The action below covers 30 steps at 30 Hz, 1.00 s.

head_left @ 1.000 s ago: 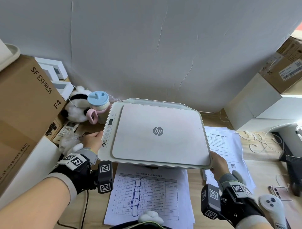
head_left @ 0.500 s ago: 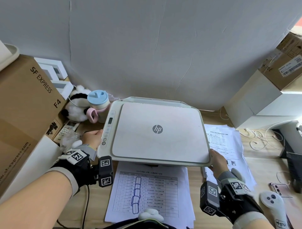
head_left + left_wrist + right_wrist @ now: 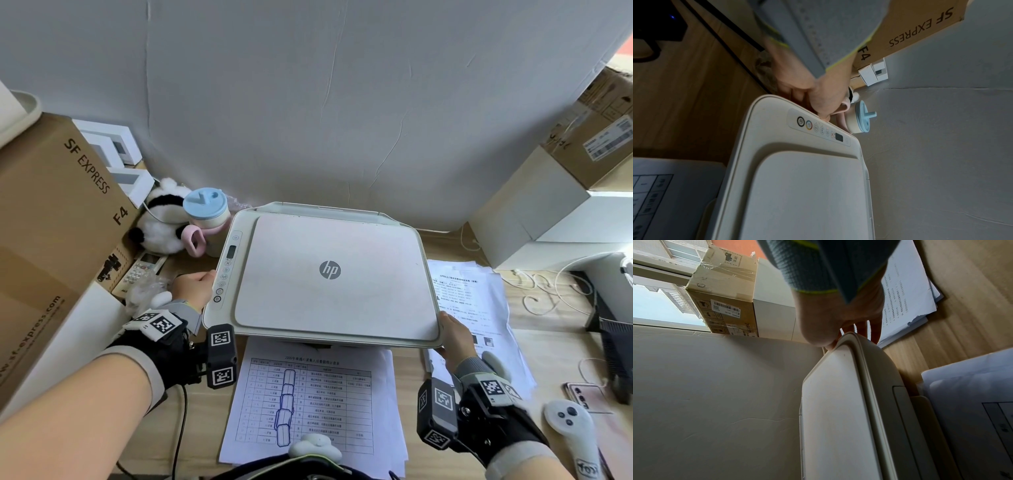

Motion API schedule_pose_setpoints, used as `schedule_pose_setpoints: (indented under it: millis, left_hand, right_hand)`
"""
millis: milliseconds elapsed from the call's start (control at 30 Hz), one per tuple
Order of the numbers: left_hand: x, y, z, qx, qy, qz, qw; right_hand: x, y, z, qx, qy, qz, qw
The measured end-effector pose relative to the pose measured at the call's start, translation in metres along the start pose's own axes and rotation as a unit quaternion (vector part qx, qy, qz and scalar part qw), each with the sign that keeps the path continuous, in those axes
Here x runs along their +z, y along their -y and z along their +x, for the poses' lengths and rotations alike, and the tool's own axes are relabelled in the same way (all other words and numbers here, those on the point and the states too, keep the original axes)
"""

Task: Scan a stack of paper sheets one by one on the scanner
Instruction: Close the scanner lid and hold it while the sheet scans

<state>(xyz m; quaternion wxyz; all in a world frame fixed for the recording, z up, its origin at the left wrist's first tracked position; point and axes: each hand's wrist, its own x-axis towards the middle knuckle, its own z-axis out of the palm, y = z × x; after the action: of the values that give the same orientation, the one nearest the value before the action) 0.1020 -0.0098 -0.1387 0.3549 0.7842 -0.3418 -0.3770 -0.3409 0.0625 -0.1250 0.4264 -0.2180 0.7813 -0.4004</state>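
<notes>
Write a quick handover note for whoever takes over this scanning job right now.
Left hand grips the scanner at its left edge, by the control panel.
Right hand grips its front right corner.
Lid shut.
One stack lies to the right, a table sheet on other sheets lies in front.
Which pile is scanned: cannot tell.
Left: open lid, scan sheet by sheet.

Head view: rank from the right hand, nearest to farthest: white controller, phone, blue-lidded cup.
From the right hand, at the scanner's right front corner:
1. White controller, on the desk, lower right.
2. Phone, right, by the controller; nearly level with it.
3. Blue-lidded cup, far left beyond the scanner.
</notes>
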Motion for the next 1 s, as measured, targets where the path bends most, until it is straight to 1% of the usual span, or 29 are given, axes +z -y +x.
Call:
schedule_pose_setpoints:
  millis: [200,400,1000]
  left_hand:
    - [0.001,0.001,-0.001,-0.001,-0.003,0.000,1.000]
    - [-0.001,-0.002,-0.004,-0.004,-0.002,0.001,1.000]
    - [-0.004,-0.007,-0.012,-0.004,0.006,0.013,1.000]
  right_hand:
    - [0.000,0.001,-0.001,0.007,-0.005,0.019,1.000]
    - [0.000,0.000,-0.002,0.005,-0.002,0.005,1.000]
    - [0.002,0.001,-0.002,0.015,-0.010,0.020,1.000]
